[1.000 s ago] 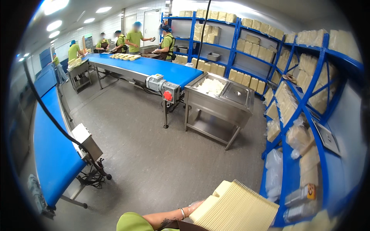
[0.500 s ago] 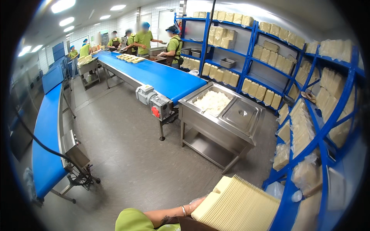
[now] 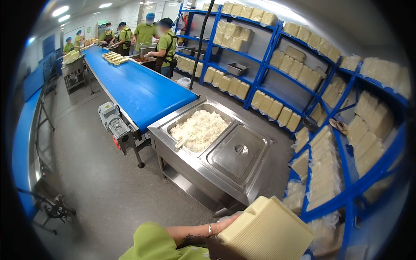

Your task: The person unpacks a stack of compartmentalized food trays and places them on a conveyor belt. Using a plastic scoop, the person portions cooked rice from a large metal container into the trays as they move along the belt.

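Observation:
A thick stack of pale yellow nested food trays (image 3: pixel 271 232) fills the lower right, tilted and close to my body. My left hand (image 3: pixel 227 223), in a clear glove with a bracelet at the wrist, is closed against the stack's left side; its fingertips are partly hidden. My right hand does not show. Just ahead stands a steel serving counter (image 3: pixel 195 171) with two wells. White cooked rice (image 3: pixel 201 128) heaps up in the left well, with a pale scoop (image 3: pixel 185 141) lying in it. A steel lid (image 3: pixel 237 151) covers the right one.
A blue conveyor belt (image 3: pixel 134 89) with its motor (image 3: pixel 115 121) runs away to the far left, several trays (image 3: pixel 115 58) on its far part. Co-workers in green shirts (image 3: pixel 165 45) stand there. Blue shelving (image 3: pixel 255 65) with wrapped tray stacks lines the right. A second conveyor (image 3: pixel 24 143) is leftmost.
I have moved closer to the counter, which now looks larger and further left. The tray stack stays in my left hand. A co-worker at the belt has shifted their arms.

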`<state>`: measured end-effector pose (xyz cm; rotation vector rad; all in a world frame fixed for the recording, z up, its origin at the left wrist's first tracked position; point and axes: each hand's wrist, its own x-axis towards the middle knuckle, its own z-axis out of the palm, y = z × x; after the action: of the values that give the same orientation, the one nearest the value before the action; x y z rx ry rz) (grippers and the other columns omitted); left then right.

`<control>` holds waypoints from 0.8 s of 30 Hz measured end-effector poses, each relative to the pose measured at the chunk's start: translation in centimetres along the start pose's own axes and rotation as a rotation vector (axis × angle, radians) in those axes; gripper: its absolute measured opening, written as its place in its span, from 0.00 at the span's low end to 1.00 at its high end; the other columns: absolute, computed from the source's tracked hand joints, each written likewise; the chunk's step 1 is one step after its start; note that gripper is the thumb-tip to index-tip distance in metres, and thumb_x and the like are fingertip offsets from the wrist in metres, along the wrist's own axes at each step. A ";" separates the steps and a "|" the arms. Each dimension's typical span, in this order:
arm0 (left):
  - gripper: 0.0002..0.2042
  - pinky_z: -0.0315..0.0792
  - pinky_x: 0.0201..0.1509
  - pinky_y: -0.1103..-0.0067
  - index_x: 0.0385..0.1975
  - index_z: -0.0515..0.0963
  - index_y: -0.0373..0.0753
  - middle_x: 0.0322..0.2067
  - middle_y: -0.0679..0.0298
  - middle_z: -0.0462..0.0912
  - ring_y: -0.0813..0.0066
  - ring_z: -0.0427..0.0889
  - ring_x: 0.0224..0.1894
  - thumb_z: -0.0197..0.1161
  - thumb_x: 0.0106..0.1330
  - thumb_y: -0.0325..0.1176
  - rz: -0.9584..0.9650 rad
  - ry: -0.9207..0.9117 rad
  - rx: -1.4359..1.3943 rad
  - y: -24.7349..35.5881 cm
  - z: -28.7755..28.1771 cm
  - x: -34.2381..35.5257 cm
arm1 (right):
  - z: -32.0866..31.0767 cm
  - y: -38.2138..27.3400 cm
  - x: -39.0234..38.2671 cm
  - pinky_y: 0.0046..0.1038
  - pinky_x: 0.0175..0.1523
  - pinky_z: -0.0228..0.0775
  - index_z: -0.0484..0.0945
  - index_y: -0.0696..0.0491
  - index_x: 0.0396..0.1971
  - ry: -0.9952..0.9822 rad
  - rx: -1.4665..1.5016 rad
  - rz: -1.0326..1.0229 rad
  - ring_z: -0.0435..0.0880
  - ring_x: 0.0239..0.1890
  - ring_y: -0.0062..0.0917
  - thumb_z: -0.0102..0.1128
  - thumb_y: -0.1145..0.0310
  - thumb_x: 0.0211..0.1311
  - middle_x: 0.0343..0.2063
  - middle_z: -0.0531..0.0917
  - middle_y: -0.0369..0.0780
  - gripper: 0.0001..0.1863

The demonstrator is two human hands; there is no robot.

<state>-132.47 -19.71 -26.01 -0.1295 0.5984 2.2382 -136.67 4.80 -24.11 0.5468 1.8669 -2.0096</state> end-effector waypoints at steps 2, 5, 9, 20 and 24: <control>0.26 0.62 0.60 0.81 0.60 0.60 0.40 0.55 0.63 0.69 0.76 0.68 0.56 0.41 0.69 0.51 -0.045 0.048 0.150 3.1 0.9 1.6 | -0.2 -2.6 3.9 0.25 0.39 0.68 0.67 0.57 0.52 -0.012 -0.012 0.004 0.77 0.40 0.24 0.45 0.54 0.64 0.42 0.75 0.40 0.24; 0.27 0.62 0.58 0.81 0.60 0.61 0.41 0.54 0.64 0.70 0.78 0.69 0.55 0.39 0.68 0.53 0.141 0.018 0.246 4.9 -3.1 6.8 | 0.1 -4.9 9.3 0.25 0.38 0.69 0.68 0.57 0.52 -0.056 -0.029 0.018 0.77 0.39 0.24 0.45 0.54 0.64 0.42 0.76 0.40 0.24; 0.27 0.66 0.53 0.81 0.56 0.66 0.41 0.48 0.67 0.74 0.81 0.73 0.49 0.42 0.67 0.55 0.245 0.308 0.455 9.8 -3.1 8.6 | 0.3 -7.8 17.3 0.25 0.37 0.70 0.68 0.57 0.51 -0.145 -0.083 0.041 0.78 0.38 0.24 0.44 0.53 0.64 0.41 0.77 0.40 0.24; 0.27 0.72 0.44 0.80 0.50 0.70 0.40 0.40 0.59 0.77 0.76 0.77 0.40 0.45 0.64 0.57 0.867 1.038 -0.086 13.5 -2.3 13.8 | 3.9 -16.1 39.4 0.25 0.33 0.72 0.70 0.57 0.50 -0.698 -0.346 0.045 0.80 0.35 0.24 0.44 0.52 0.64 0.38 0.79 0.40 0.25; 0.32 0.67 0.51 0.77 0.57 0.57 0.40 0.46 0.60 0.71 0.72 0.72 0.47 0.51 0.61 0.56 1.061 1.181 0.012 13.3 1.1 15.2 | 8.2 -18.1 43.9 0.24 0.32 0.72 0.71 0.57 0.49 -0.917 -0.382 -0.013 0.80 0.34 0.24 0.44 0.52 0.64 0.37 0.80 0.40 0.25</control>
<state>-152.37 -16.39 -24.22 -1.4898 1.5528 2.9870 -184.14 -1.55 -29.80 -0.4346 1.5522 -1.4400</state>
